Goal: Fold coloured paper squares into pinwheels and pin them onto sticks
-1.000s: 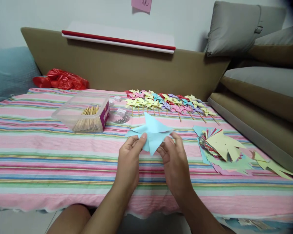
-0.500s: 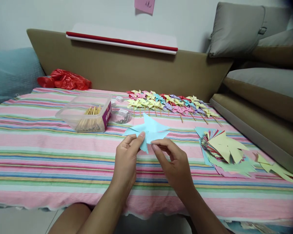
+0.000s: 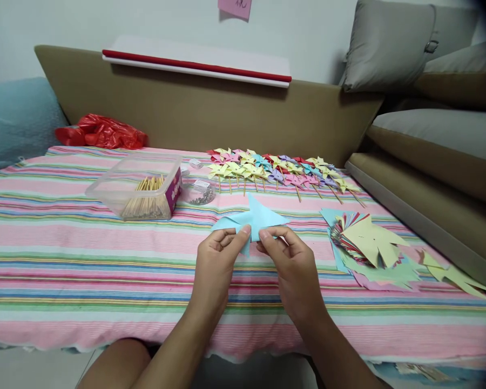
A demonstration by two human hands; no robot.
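Observation:
A light blue paper pinwheel (image 3: 256, 214), partly folded, is held up above the striped cloth between both hands. My left hand (image 3: 221, 251) pinches it left of its middle, thumb on top and fingers curled behind. On the other side, my right hand (image 3: 289, 259) grips the lower right part, its thumb pressed on the paper and fingers beneath. One pointed tip rises at the top, and another hangs down between the hands. The fingertips behind the paper are hidden.
Finished pinwheels (image 3: 283, 170) on sticks lie at the back. A clear plastic box (image 3: 105, 186) of wooden sticks and a round container (image 3: 202, 194) of small metal pieces stand left. Cut paper shapes (image 3: 375, 240) are stacked right. A red plastic bag (image 3: 109, 132) lies far left, cushions (image 3: 441, 135) far right.
My right hand has moved up and in from the pinwheel's lower edge, and its thumb now presses on the paper. The pinwheel has shifted slightly right in view.

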